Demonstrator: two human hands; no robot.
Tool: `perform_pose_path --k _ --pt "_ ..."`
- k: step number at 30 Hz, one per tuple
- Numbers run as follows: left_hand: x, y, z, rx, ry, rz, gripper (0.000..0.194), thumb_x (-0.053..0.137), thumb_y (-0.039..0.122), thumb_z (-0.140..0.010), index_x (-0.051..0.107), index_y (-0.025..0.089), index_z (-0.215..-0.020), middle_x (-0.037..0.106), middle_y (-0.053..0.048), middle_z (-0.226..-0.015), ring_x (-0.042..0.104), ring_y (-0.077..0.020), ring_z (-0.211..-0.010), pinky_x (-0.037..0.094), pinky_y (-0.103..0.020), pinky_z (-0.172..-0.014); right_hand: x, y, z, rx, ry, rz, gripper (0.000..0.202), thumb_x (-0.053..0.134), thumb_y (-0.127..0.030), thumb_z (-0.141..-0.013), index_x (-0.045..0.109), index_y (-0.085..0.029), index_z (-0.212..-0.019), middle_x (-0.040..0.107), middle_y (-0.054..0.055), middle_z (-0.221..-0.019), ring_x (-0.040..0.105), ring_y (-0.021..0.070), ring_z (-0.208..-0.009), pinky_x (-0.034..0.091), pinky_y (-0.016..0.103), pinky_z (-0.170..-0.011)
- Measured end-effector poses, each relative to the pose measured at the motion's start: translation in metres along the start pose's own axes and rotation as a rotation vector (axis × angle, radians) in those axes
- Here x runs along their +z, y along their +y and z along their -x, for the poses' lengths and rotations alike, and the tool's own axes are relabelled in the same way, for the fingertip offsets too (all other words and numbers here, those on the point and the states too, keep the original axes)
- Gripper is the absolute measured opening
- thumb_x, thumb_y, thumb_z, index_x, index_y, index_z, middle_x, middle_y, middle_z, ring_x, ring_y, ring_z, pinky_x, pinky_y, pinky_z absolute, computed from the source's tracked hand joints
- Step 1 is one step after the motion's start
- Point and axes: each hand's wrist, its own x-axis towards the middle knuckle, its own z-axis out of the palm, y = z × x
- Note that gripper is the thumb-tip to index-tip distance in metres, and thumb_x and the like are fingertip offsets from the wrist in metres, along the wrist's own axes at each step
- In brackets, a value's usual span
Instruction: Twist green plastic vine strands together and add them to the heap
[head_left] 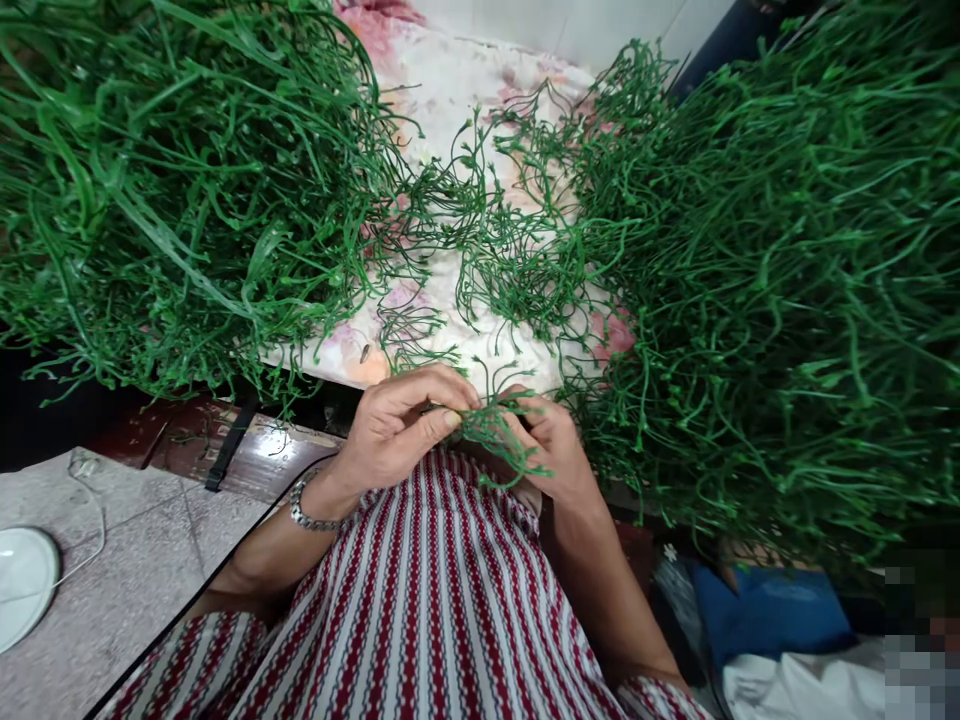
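Observation:
In front of my lap is a small bunch of thin green plastic-looking stems [495, 437] with little forked tips. My left hand [405, 425] pinches it from the left side, thumb against the forefinger. On the other side my right hand [551, 440] has its fingers curled around the same bunch, partly hidden by the stems. More loose stems [517, 265] lie scattered on the floral cloth [450, 275] just beyond my hands. A watch-like metal band circles my left wrist.
Large heaps of green stems rise at the left [187, 190] and right [772, 270] of the cloth. A white round object [26, 585] with a cord lies at lower left. A blue item [780, 610] and a white bag [802, 685] are at lower right.

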Motion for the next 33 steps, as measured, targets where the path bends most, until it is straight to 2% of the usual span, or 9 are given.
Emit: perform_pose_path --k 2,4,6,8,10,14,19,26,33 --pt "0.002 -0.001 0.0 -0.018 0.032 -0.044 0.009 0.054 0.01 -0.079 0.061 0.016 -0.083 0.06 -0.004 -0.078 0.057 -0.0127 -0.075 0.045 -0.024 -0.067 -0.003 -0.005 0.001 -0.005 0.115 0.046 0.022 0.049 -0.031 -0.086 0.051 -0.017 -0.07 0.045 -0.004 -0.059 0.041 0.0079 -0.054 0.033 0.021 -0.051" --pt "0.004 -0.004 0.001 -0.025 0.087 -0.15 0.008 0.055 0.01 -0.079 0.06 0.016 -0.081 0.058 -0.002 -0.074 0.055 -0.0107 -0.069 0.043 -0.022 -0.061 -0.008 -0.014 0.005 -0.04 0.343 0.03 0.019 0.048 -0.028 -0.087 0.051 -0.017 -0.071 0.046 -0.003 -0.06 0.041 0.0081 -0.054 0.033 0.021 -0.051" --pt "0.005 -0.006 0.002 -0.001 0.126 -0.277 0.008 0.055 0.009 -0.078 0.059 0.016 -0.079 0.057 -0.001 -0.07 0.053 -0.0094 -0.065 0.041 -0.02 -0.059 -0.014 -0.027 0.01 -0.158 0.57 -0.029 0.018 0.047 -0.026 -0.087 0.05 -0.017 -0.072 0.048 -0.002 -0.063 0.045 0.0098 -0.057 0.035 0.023 -0.051" --pt "0.006 -0.006 0.002 0.046 0.134 -0.39 0.008 0.055 0.008 -0.077 0.059 0.015 -0.079 0.057 0.0 -0.069 0.052 -0.0086 -0.063 0.042 -0.02 -0.06 -0.016 -0.04 0.015 -0.323 0.659 -0.054 0.015 0.047 -0.024 -0.087 0.052 -0.017 -0.074 0.051 0.0 -0.065 0.049 0.0121 -0.06 0.037 0.025 -0.052" --pt "0.008 -0.006 0.002 0.095 0.122 -0.468 0.009 0.055 0.007 -0.077 0.059 0.015 -0.08 0.059 0.0 -0.068 0.054 -0.0086 -0.064 0.043 -0.02 -0.061 -0.014 -0.049 0.019 -0.427 0.572 0.002 0.011 0.048 -0.021 -0.086 0.055 -0.018 -0.078 0.052 0.0 -0.064 0.051 0.0125 -0.06 0.039 0.025 -0.053" --pt "0.01 -0.007 0.002 0.155 0.07 -0.472 0.01 0.054 0.006 -0.078 0.058 0.015 -0.081 0.059 0.0 -0.068 0.055 -0.0093 -0.066 0.044 -0.02 -0.063 -0.003 -0.046 0.016 -0.355 0.319 0.234 0.012 0.05 -0.013 -0.084 0.058 -0.018 -0.091 0.059 0.001 -0.076 0.055 0.0114 -0.067 0.044 0.025 -0.063" --pt "0.011 -0.008 0.002 0.09 0.029 -0.363 0.009 0.052 0.009 -0.08 0.059 0.015 -0.081 0.058 -0.001 -0.069 0.054 -0.01 -0.066 0.043 -0.022 -0.063 0.005 -0.028 0.008 -0.368 0.216 0.207 0.012 0.054 -0.018 -0.083 0.058 -0.02 -0.094 0.063 0.002 -0.085 0.057 0.013 -0.075 0.044 0.026 -0.068" --pt "0.015 -0.008 0.004 -0.003 0.031 -0.322 0.008 0.052 0.013 -0.08 0.059 0.015 -0.079 0.057 -0.001 -0.068 0.052 -0.0097 -0.064 0.042 -0.021 -0.06 0.008 -0.024 0.008 -0.182 0.201 0.128 0.011 0.063 -0.028 -0.078 0.058 -0.02 -0.083 0.059 -0.001 -0.07 0.052 0.0106 -0.06 0.04 0.023 -0.056" --pt "0.003 0.0 -0.001 -0.086 -0.228 -0.255 0.011 0.054 0.02 -0.079 0.064 0.014 -0.08 0.064 -0.002 -0.068 0.056 -0.0106 -0.06 0.042 -0.021 -0.055 -0.001 -0.024 0.008 -0.162 0.02 -0.018 0.015 0.063 -0.03 -0.077 0.054 -0.019 -0.074 0.047 -0.004 -0.06 0.043 0.0084 -0.052 0.033 0.021 -0.049"
